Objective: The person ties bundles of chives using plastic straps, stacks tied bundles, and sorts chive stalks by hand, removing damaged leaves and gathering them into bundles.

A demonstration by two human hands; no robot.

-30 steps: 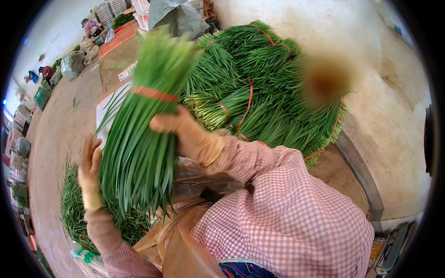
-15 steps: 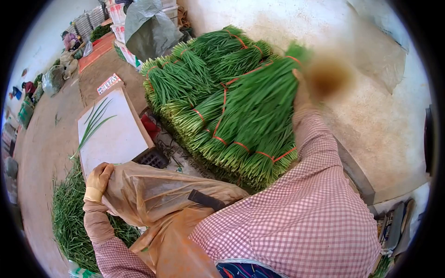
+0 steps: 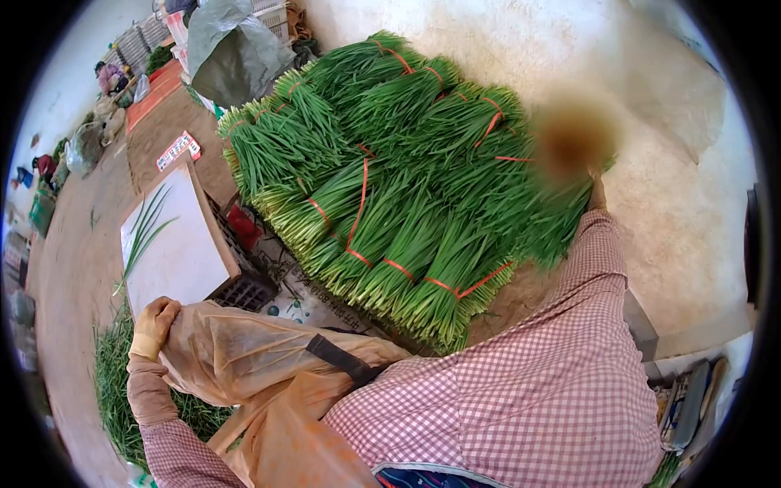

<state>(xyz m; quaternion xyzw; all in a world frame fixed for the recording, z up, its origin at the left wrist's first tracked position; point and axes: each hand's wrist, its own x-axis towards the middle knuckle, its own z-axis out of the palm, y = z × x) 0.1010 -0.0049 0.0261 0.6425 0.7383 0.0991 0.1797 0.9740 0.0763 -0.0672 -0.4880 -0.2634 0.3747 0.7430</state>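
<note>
My left hand (image 3: 154,324), in a tan glove, rests curled on the brown plastic apron (image 3: 236,346) at my knee, beside the front edge of a white-topped board (image 3: 175,244). A few loose green leaves (image 3: 145,236) lie on that board. My right arm stretches out to the right end of the pile; only part of my right hand (image 3: 598,195) shows, its fingers hidden by leaves and a blurred brown spot. It is at a leafy green bundle (image 3: 553,224). Bundles tied with red bands (image 3: 407,236) make up the large pile.
Loose greens (image 3: 118,382) lie on the floor at the left. A dark crate (image 3: 248,289) supports the board. Grey plastic (image 3: 236,61) stands behind the pile, against which the pale wall (image 3: 455,32) rises. Other people (image 3: 110,77) sit far back at the left.
The bundle first held upright before me has moved right, onto the pile's right end, with my right hand. My left hand has left it and come down to my knee. The view has shifted.
</note>
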